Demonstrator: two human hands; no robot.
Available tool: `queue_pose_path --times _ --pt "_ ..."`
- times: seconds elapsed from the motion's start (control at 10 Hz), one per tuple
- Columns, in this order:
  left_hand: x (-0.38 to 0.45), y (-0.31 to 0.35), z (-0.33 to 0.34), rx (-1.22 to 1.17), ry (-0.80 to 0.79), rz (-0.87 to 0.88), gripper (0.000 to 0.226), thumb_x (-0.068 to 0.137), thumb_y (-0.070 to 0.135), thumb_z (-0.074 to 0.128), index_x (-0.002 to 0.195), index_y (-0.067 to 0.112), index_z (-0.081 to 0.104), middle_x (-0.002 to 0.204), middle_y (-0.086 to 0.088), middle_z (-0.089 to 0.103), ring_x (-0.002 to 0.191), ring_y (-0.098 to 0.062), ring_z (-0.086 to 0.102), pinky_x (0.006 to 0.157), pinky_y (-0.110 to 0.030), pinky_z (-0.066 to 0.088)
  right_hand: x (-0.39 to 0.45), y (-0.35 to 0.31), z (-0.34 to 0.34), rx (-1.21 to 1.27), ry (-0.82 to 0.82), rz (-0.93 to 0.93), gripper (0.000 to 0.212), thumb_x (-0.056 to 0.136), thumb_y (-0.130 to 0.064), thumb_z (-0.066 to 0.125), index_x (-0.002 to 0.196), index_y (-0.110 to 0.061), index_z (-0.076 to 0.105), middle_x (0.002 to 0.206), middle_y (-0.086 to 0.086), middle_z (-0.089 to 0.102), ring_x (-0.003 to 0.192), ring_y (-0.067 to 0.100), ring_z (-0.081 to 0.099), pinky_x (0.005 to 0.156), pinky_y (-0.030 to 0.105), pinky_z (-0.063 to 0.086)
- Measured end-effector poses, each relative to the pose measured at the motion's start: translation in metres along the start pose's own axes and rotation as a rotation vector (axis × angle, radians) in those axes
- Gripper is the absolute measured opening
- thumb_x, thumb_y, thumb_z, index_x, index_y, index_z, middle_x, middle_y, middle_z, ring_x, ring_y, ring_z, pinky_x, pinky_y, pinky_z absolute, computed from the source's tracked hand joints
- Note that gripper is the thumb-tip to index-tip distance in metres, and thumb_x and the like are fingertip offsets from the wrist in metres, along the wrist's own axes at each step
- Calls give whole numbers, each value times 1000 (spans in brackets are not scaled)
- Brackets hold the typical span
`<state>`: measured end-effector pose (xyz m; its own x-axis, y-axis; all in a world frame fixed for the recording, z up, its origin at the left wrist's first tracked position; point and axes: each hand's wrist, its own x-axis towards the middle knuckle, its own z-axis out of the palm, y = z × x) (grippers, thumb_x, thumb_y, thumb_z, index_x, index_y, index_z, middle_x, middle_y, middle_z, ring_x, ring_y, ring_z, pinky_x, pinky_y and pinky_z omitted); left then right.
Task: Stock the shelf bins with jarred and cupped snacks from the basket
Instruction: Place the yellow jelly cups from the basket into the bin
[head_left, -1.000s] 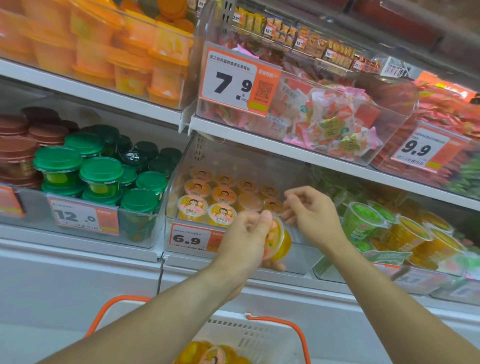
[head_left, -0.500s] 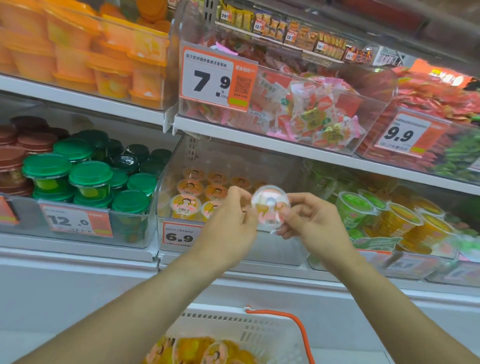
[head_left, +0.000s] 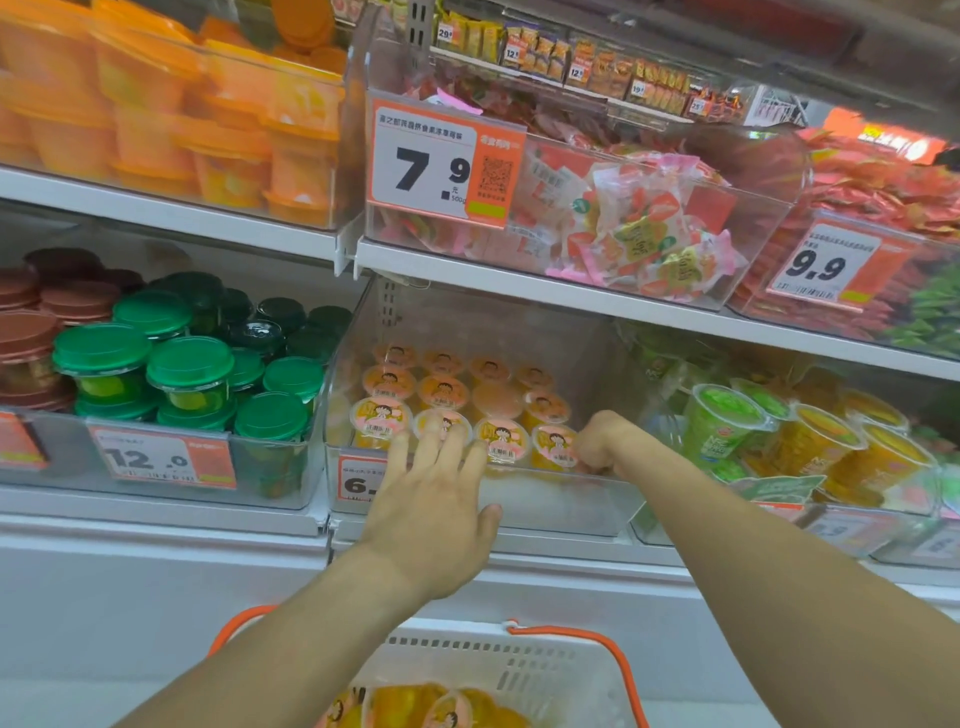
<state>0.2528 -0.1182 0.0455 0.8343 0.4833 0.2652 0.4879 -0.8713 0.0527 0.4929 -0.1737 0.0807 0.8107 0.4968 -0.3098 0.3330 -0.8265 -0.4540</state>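
I read "7.9" w/ a QR code on the orange price tag of the upper candy bin, "9.9" on the tag to its right. Lower shelf: "12.0" tag on the green-lid bin; the cup bin's tag shows only "6."; rest is covered.

Premises: retail shop, snack aisle. Evidence: white metal shelving in tiers, fitted w/ clear plastic bins of packaged goods. Orange-and-white price tags clipped to bin fronts, reading 7.9, 9.9, 12.0; one carries a QR code. Multiples of identical green-lidded jars stacked for sale. White plastic shopping basket w/ orange handles below.
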Motion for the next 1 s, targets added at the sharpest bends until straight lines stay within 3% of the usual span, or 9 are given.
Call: queue_pose_path --times 0.1,0.2,0.3,0.4,0.5,0.7,0.8,0.9,1.0 --pt "0 -1 0 -10 -30 2 67 85 55 31 129 12 60 134 -13 58 133 -39 46 106 -57 28 -2 -4 3 -21 -43 14 28 93 1 56 71 -14 47 72 8 60 73 24 56 77 33 54" --pt "-1 -2 6 -9 31 0 67 84 54 32 129 13 60 133 -13 58 133 -39 46 104 -56 32 -7 -10 1 -198 -69 -1 21 98 -2 43 83 -4 58 100 16 62 84 27 57 70 32 46" --pt "1 -1 8 11 60 9 64 83 54 33 123 12 62 128 -13 60 129 -40 49 101 -55 33 -2 -9 5 -124 -36 -66 33 98 -4 42 129 5 50 129 17 58 113 32 59 87 34 49" --pt "2 -2 10 10 88 22 63 84 54 33 121 13 63 127 -13 60 127 -39 50 99 -54 28 2 -9 10 15 -57 -100 47 96 -1 46 143 -3 44 138 16 54 123 33 56 92 36 51" --pt "2 -3 10 9 77 20 63 85 55 32 122 13 62 128 -13 59 127 -39 49 100 -53 26 -5 -14 11 70 -68 -90 38 99 -2 43 136 -1 53 139 14 55 127 30 54 93 33 50" --pt "4 -4 10 -16 42 29 63 87 56 29 123 14 59 131 -11 56 128 -38 46 103 -54 31 -14 -21 8 -331 -77 -216 34 100 -2 41 127 1 60 143 13 54 130 27 50 102 34 46" --pt "3 -6 6 -43 16 44 70 86 58 20 131 16 53 138 -8 49 134 -35 37 108 -52 26 -8 -17 7 -115 -77 -191 42 93 -1 56 135 -4 56 134 17 59 101 25 58 87 34 52" --pt "2 -7 1 -78 -4 52 78 83 61 11 139 18 45 144 -5 41 138 -30 29 110 -46 15 -21 -13 -2 -139 154 -274 49 88 -3 52 137 -6 53 132 15 59 114 30 59 95 35 50" --pt "0 -8 1 -178 102 51 63 88 51 30 136 14 45 146 -7 38 141 -30 24 112 -40 12 -62 -10 3 34 463 -529 35 88 -7 53 121 -13 63 120 9 61 106 26 62 94 35 49"
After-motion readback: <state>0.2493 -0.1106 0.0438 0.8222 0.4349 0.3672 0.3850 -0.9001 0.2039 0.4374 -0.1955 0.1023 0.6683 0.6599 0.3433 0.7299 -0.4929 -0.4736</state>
